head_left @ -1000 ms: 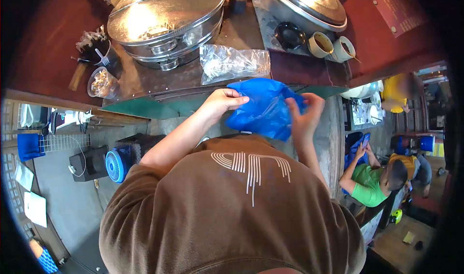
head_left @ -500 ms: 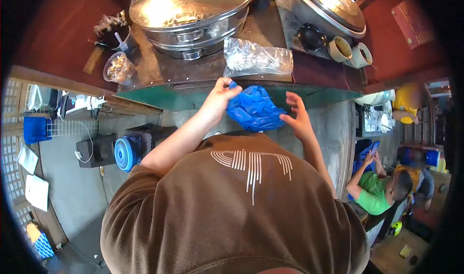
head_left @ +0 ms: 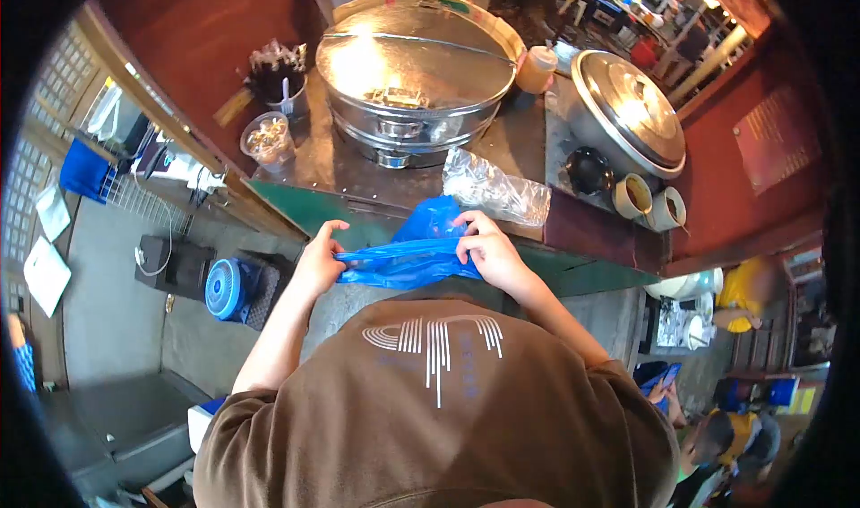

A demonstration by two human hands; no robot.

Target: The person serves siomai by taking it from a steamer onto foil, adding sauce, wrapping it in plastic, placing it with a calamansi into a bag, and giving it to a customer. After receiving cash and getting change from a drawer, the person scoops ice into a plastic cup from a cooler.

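A blue plastic bag is stretched between my two hands in front of my chest, just before the counter edge. My left hand grips the bag's left end, fingers curled. On the other side, my right hand holds the right part, its fingers bent over the stretched upper edge. Part of the bag bulges up beside my right fingers. A clear plastic bag lies on the counter just beyond my right hand. What the clear bag contains is hard to make out.
A large round steel steamer and a lidded pot stand on the counter. Two cups are at the right, a plastic tub at the left. A blue fan is at lower left; people are at far right.
The blue bag went from crumpled to stretched sideways. My right hand, apart from the bag half a second ago, now grips it. The view has shifted, showing more beyond the counter.
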